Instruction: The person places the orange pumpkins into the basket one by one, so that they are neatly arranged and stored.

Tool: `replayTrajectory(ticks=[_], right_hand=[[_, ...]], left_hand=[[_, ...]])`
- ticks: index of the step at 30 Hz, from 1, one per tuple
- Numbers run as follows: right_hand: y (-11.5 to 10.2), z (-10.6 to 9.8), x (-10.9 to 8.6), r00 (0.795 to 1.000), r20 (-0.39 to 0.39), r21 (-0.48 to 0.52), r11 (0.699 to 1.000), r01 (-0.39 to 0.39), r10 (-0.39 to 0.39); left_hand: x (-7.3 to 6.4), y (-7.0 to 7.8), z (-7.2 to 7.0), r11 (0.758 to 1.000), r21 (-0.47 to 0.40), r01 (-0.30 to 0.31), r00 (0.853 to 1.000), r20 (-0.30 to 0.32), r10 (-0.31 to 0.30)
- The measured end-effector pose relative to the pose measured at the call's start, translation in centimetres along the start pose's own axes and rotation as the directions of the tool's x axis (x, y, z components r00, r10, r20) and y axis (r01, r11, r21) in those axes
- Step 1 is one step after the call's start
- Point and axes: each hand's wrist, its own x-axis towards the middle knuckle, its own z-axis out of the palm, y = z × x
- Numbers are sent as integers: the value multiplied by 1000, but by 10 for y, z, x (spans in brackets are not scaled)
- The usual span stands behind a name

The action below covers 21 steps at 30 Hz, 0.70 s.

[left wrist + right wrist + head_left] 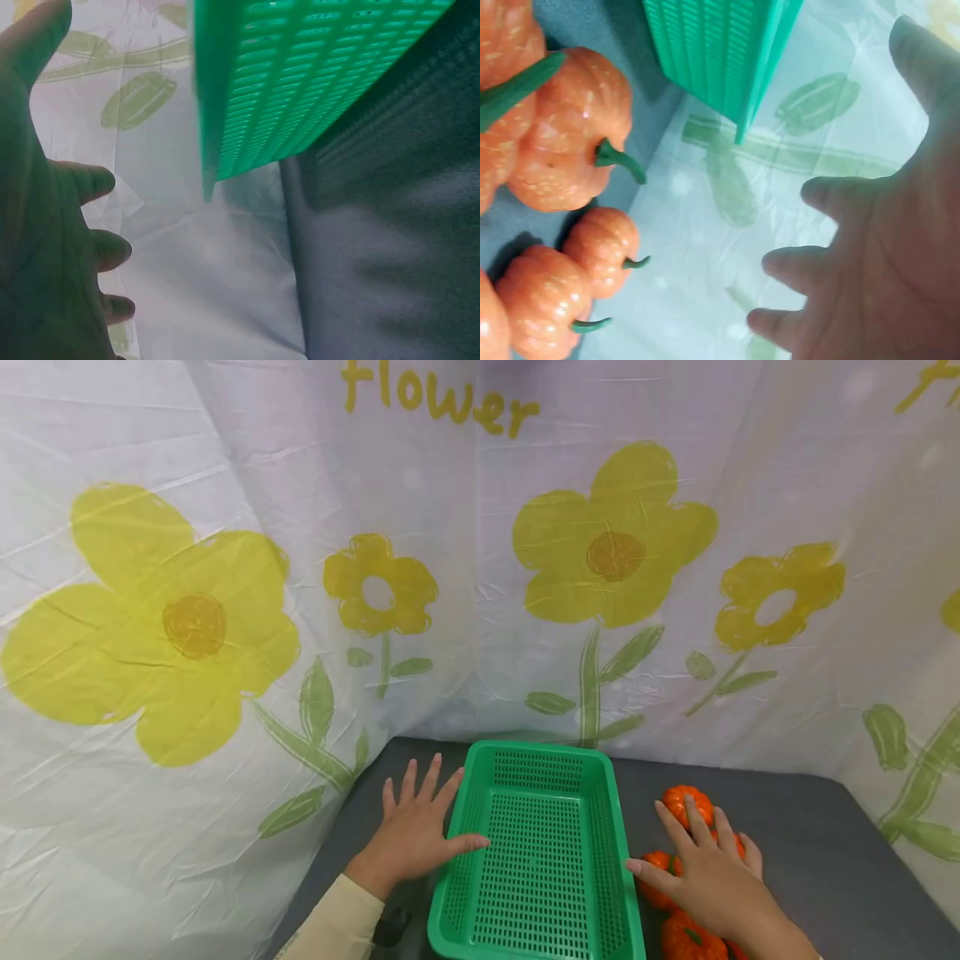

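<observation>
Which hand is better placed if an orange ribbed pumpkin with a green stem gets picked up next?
Probably the right hand: it hovers over the orange ribbed pumpkins, beside the green perforated plastic basket. The left hand is at the basket's opposite side, so it would likely have to reach across.

Flower-printed sheeting [480, 610] hung around a dark grey tabletop [817, 852] suggests a curtained-off booth.
</observation>
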Motion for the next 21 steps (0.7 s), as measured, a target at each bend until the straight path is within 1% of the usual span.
replayTrajectory(ticks=[3,6,9,10,12,14,17,18,21], right_hand=[[5,1,-3,1000,-16,31,999,-7,8],[11,3,-7,999,-44,58,998,-9,12],[19,5,-12,998,-51,99,995,-18,23],[21,6,-14,998,-49,118,993,-21,27],[26,7,-17,999,-40,169,985,-23,30],[30,10,-21,999,-42,227,974,-18,29],[36,18,-27,997,-69,303,953,4,18],[37,21,-28,997,-78,321,947,5,21],[41,33,-35,991,-136,377,925,43,10]], left_hand=[[-1,-2,3,1000,-13,-12,1000,3,12],[-2,-5,7,999,-33,0,1000,18,0],[-4,-7,11,998,-67,17,1000,24,-16],[-5,-7,12,997,-79,26,999,29,-24],[-6,-8,15,994,-107,24,1000,18,-22],[-7,-9,17,988,-153,20,1000,14,-19],[-8,-11,23,972,-233,20,1000,11,-18],[-9,-11,25,963,-268,26,1000,15,-23],[-13,-15,33,927,-372,42,999,12,-40]])
